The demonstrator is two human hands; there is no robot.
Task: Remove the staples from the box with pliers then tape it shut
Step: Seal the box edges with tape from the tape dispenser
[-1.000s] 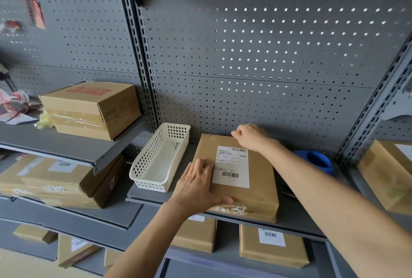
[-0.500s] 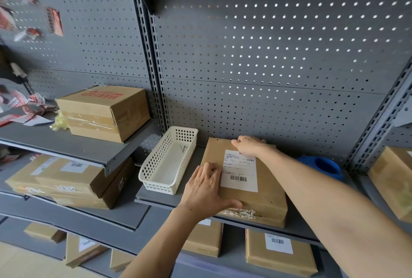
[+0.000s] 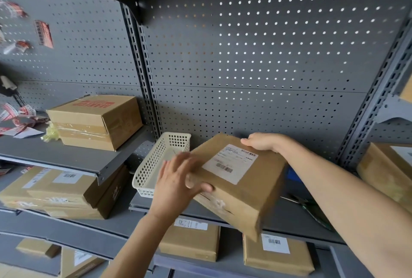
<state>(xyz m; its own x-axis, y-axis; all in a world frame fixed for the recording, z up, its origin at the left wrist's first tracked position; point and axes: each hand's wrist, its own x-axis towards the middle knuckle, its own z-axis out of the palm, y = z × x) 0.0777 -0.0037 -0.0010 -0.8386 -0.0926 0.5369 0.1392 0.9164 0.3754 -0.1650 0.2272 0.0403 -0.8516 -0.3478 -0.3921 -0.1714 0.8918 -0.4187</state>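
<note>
white mesh basket (image 3: 160,164) on grey shelf (image 3: 287,215); taped cardboard carton (image 3: 93,121) on upper left shelf.

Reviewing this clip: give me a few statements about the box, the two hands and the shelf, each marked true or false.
1. Both hands hold the labelled box. True: the left hand grips its near left corner, the right hand its far edge.
2. The box lies flat on the shelf. False: it is tilted, one corner past the shelf edge.
3. The white basket holds a roll of tape. False: nothing shows inside it.
4. Pliers lie on the shelf, right of the box. True.
</note>
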